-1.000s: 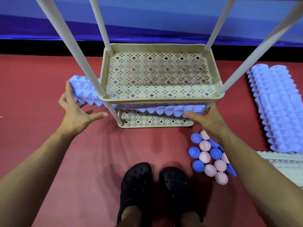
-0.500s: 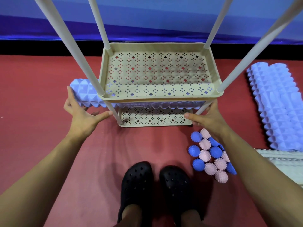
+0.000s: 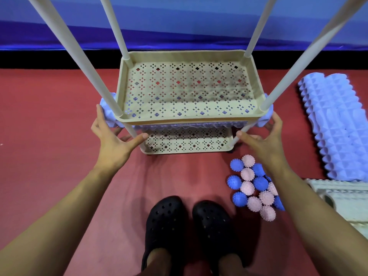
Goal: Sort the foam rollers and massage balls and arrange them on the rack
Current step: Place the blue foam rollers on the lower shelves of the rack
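Lying across the rack's (image 3: 187, 119) lower level at the centre of the frame, a lavender foam roller (image 3: 106, 113) sits under the perforated cream middle shelf, with one spiked end poking out on each side. The left hand (image 3: 113, 142) presses straight fingers flat against the roller's left end, thumb stretched toward the rack's front leg. The right hand (image 3: 264, 140) curls its fingers around the roller's right end, thumb pointing inward beside the opposite leg. A second ago the roller stuck out far to the left and its right end was hidden under the shelf; now it is centred, with both ends showing, and the right hand has moved out to the side. To the lower right, a cluster of blue and pink spiky massage balls (image 3: 253, 186) rests on the red floor (image 3: 49, 136), unmoved. Further right lie two more lavender rollers (image 3: 336, 124) side by side, and below them a cream roller (image 3: 342, 198). Two black clogs (image 3: 189, 222) stand at the bottom centre.
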